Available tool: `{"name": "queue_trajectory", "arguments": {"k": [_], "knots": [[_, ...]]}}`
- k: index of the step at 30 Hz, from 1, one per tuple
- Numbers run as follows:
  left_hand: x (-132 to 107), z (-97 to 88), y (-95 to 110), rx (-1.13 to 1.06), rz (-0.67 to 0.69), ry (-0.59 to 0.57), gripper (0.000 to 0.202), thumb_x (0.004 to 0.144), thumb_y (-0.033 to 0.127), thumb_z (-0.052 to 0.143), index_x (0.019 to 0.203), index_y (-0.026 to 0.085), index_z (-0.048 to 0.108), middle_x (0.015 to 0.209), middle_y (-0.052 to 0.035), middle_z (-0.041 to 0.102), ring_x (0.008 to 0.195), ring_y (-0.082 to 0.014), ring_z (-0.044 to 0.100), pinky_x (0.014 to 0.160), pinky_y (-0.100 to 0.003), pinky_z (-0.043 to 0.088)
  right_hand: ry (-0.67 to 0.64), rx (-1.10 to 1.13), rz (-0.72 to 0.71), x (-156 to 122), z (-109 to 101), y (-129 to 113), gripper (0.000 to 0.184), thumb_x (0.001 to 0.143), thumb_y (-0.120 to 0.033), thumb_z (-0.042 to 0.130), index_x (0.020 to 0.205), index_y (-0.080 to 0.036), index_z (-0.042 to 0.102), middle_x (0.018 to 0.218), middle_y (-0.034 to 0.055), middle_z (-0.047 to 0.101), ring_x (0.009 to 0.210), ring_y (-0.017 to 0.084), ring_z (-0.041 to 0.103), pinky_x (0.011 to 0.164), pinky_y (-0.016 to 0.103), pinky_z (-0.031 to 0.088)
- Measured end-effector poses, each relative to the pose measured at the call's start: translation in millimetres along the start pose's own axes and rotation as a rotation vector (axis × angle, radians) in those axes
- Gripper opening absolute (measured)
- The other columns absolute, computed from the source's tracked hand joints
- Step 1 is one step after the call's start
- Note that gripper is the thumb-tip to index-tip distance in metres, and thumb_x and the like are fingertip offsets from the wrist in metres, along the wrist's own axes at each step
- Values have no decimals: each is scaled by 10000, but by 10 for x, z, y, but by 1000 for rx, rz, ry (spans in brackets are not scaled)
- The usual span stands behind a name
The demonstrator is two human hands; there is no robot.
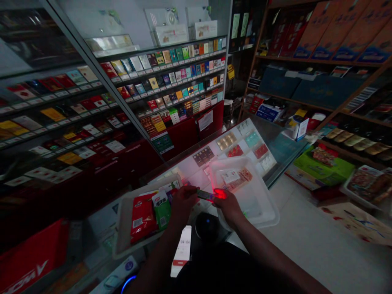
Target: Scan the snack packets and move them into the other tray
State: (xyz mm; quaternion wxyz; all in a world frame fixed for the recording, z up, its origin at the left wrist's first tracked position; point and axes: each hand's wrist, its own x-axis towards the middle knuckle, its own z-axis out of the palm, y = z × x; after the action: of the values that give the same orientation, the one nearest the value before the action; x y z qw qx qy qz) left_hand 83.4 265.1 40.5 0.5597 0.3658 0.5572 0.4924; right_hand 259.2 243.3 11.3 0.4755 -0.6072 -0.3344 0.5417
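Between both hands is a small narrow green packet (204, 195), one end in each hand. My left hand (185, 200) pinches its left end, and my right hand (226, 204) grips the right end. Red light falls on the right fingers. Just below them stands a black rounded device (207, 226) with a small blue light. To the left, a white tray (122, 216) holds a red bag (143, 216) and a green bag (161, 210). A second white tray (260, 208), by my right hand, contains a packaged food item (239, 179).
A lit phone (183, 251) lies near my body. The glass counter (277, 163) runs away to the right. Shelves of small boxes (171, 77) line the wall behind it. At the right, a green box (324, 165) and a food tray (367, 185) sit low by wooden shelves.
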Motion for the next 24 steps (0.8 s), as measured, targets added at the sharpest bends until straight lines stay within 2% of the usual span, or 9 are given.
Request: {"name": "queue_trajectory", "arguments": {"k": [3,6,7,10,13,15,17,19,24], "knots": [[-36,-62,-87,-86,-43,-43,450,608,264,799,1033,156,697,1128,-128,739,963,-251,712,770,-358,580,-89,-63,-26,-29,-15,-18,301,650,-297,739,913,-152,758,936,99,742,819,231,680,700,336,531],[-58,-114,-94,18,-27,-45,381,651,289,780,1004,157,729,1262,-132,688,1052,-278,692,761,-343,583,-150,19,-3,-34,-5,33,263,667,-315,718,879,-161,735,841,63,727,766,207,660,695,322,516],[-62,-134,-88,88,-26,-41,358,669,296,771,997,159,737,1230,-124,705,1029,-273,699,750,-335,581,-150,25,-13,-29,-3,57,263,668,-319,718,882,-165,723,824,50,719,752,196,650,698,316,509],[-75,-185,-83,278,-31,-50,317,719,299,734,1005,162,740,970,-88,768,858,-232,723,714,-320,569,-120,-86,-121,-22,-22,88,236,690,-297,703,892,-175,699,799,22,694,730,172,619,720,302,489],[-100,-204,-111,344,-2,-67,384,738,282,707,1106,175,701,960,-65,767,735,-190,712,662,-300,553,-101,-203,-198,-63,-63,7,215,731,-271,645,926,-188,687,799,13,689,737,174,618,733,299,486],[-122,-196,-132,368,-5,-83,431,755,284,685,1176,188,671,941,-50,768,704,-179,703,639,-289,538,-85,-266,-252,-108,-86,-79,226,734,-253,617,941,-199,692,868,25,708,818,191,640,795,313,494],[-143,-179,-136,382,-18,-103,414,769,297,667,1169,189,675,850,-35,763,700,-184,700,639,-289,529,-63,-314,-299,-143,-96,-137,225,735,-245,604,933,-210,704,959,38,720,911,205,650,867,328,489],[-160,-163,-121,385,-18,-108,379,766,304,667,1126,190,695,805,-31,757,726,-197,708,653,-293,527,-46,-310,-287,-147,-92,-134,211,746,-261,606,922,-213,712,986,45,726,923,210,655,868,334,496],[-157,-150,-102,365,2,-113,357,736,287,709,1080,195,731,784,-37,757,798,-226,724,736,-329,546,-79,-159,-108,-40,-91,61,313,748,-359,667,1001,-184,724,791,35,721,717,199,653,695,324,530]]}}
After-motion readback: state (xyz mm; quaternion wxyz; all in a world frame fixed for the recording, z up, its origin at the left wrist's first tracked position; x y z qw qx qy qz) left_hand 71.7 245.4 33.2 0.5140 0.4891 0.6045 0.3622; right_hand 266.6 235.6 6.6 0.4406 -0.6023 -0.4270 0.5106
